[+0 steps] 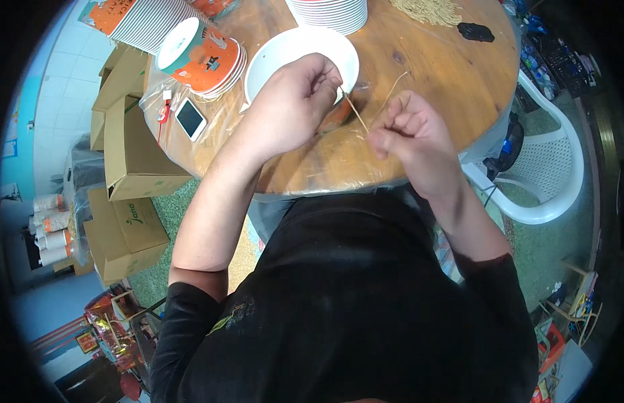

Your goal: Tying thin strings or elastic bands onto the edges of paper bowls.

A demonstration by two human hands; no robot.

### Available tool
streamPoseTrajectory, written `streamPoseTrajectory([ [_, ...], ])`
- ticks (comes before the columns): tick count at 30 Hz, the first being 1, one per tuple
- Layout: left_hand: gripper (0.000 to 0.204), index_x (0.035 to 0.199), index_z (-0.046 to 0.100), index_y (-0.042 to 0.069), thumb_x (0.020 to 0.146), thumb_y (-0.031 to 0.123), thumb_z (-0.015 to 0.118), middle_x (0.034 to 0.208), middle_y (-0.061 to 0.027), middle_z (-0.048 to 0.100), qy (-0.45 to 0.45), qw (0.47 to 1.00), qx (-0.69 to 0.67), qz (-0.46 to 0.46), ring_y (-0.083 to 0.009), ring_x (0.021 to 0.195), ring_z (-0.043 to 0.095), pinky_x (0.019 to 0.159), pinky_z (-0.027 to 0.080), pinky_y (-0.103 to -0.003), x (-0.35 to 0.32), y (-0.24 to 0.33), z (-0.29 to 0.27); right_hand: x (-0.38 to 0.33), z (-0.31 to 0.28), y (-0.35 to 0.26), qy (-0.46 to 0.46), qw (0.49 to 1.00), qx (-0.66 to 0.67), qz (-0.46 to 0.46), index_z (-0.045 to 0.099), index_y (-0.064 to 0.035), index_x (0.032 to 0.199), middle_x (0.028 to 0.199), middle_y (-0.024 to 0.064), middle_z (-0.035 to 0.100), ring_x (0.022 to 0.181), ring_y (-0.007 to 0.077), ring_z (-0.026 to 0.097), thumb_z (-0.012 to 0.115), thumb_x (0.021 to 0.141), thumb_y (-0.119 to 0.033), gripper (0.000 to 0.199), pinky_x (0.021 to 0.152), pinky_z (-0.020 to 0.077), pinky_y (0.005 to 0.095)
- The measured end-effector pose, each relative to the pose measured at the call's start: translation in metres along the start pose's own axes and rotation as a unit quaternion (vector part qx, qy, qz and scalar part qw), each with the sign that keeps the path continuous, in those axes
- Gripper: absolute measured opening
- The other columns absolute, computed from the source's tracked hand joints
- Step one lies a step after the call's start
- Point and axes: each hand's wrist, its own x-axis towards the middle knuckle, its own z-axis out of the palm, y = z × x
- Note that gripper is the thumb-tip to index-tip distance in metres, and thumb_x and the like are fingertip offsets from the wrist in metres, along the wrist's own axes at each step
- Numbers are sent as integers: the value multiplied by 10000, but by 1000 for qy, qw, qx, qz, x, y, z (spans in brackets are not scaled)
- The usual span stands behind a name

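Note:
A paper bucket (267, 57), white inside with some orange on its outer wall, sits on the wooden table in front of me. My left hand (290, 101) is closed at its right rim, its fingertips pinching one end of a thin tan cord (355, 111). The cord runs taut down to my right hand (414, 131), which pinches it between thumb and fingers. A loose end of the cord sticks up past my right hand. Whether the cord passes through the bucket's wall is hidden by my left fingers.
Stacked orange-and-white paper buckets (208, 64) lie at the left, and another stack (327, 15) stands behind. Far right are a heap of tan cords (426, 9) and a black object (476, 32). A phone (190, 119), cardboard boxes (141, 151) and a white chair (540, 161) flank me.

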Motion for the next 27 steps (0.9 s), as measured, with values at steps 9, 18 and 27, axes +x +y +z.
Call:
streamPoseTrajectory([
  [9,112,1113,732,14,1010,57,737,992,-157,741,58,986,97,119,-315,894,740,812,593,-420,-4,9,9,-8,-7,-16,-57,992,4,113,609,-39,1299,971,45,723,764,88,631,718,1042,18,285,686,527,257],
  [18,183,1026,818,88,857,147,856,984,-52,769,98,914,202,337,-275,945,758,841,577,-417,-27,9,11,-15,-2,-35,-100,966,-96,218,743,49,1264,957,34,750,722,69,641,758,1064,-59,227,612,532,252],
  [27,236,1060,851,104,835,129,916,951,-39,792,142,922,168,318,-271,978,779,904,570,-417,-40,-3,16,-5,13,-60,-202,939,-190,205,810,25,1049,927,56,797,723,107,693,816,1027,-49,77,661,572,265],
])
